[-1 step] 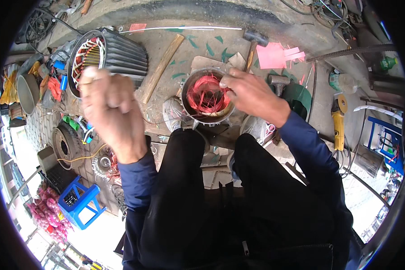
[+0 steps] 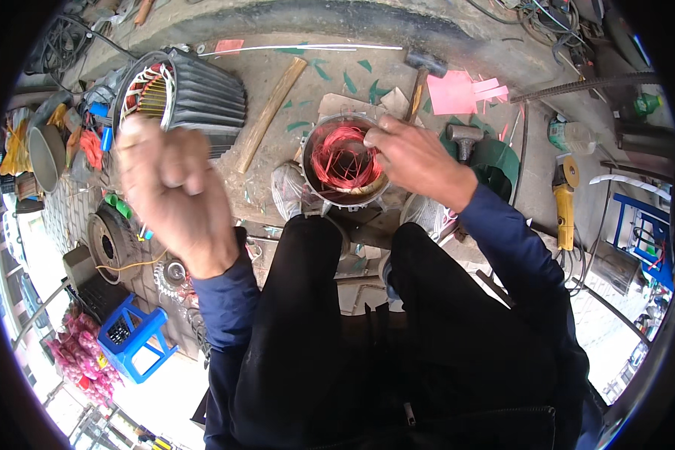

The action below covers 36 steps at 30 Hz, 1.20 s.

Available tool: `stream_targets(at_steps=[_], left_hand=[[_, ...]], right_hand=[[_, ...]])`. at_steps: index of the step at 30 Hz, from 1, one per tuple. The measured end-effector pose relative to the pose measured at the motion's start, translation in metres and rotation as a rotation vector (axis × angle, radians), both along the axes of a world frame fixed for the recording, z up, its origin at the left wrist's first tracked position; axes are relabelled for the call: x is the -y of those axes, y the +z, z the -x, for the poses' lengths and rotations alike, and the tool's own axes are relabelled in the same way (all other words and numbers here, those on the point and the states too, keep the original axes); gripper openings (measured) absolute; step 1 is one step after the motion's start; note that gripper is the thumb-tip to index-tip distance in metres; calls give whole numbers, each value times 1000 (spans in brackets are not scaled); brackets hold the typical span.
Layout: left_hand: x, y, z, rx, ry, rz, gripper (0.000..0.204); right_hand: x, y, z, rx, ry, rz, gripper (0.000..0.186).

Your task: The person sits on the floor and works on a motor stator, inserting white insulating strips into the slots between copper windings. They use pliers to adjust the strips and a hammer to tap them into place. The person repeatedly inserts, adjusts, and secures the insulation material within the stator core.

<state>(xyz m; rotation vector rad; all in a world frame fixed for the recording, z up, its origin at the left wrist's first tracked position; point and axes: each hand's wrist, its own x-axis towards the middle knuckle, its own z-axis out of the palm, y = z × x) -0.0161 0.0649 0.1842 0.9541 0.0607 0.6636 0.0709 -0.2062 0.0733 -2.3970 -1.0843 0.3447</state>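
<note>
Between my feet stands a round metal motor stator (image 2: 352,203) with loops of red winding wire (image 2: 345,159) inside its bore. At its right rim is my right hand (image 2: 420,161), knuckles up, thumb and fingers closed together beside the wire; what they pinch is hidden. My left hand (image 2: 174,184) is raised well to the left, in front of a larger finned grey motor housing (image 2: 210,94). Its fingers are curled closed and smeared by motion, so anything in them cannot be made out.
Beyond the stator lie a wooden stick (image 2: 272,112), a hammer (image 2: 426,64), pink sheet pieces (image 2: 454,91) and green scraps. A second hammer (image 2: 465,135) lies to the right, with a yellow angle grinder (image 2: 564,199) farther out. A blue stool (image 2: 139,337) stands at lower left.
My left hand has shifted a little to the left. My right hand has moved slightly left at the stator's rim. The stator stays in place.
</note>
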Motion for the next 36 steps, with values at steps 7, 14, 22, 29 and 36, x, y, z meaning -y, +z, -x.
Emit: stream_targets(at_steps=[7, 14, 22, 29, 36], left_hand=[[-18, -24, -9, -268, 108, -221, 19], [47, -90, 3, -553, -503, -494, 19], [32, -106, 7, -652, -341, -500, 12], [33, -122, 21, -960, -358, -782, 10], [32, -118, 28, -935, -511, -949, 16]], right_hand=[[-2, 9, -1, -338, -16, -448, 20], [20, 82, -10, -590, -490, -997, 33], [97, 194, -32, -154, -678, -1622, 42], [51, 91, 22, -570, -49, -255, 17], [-11, -15, 74, -232, -241, -224, 18]])
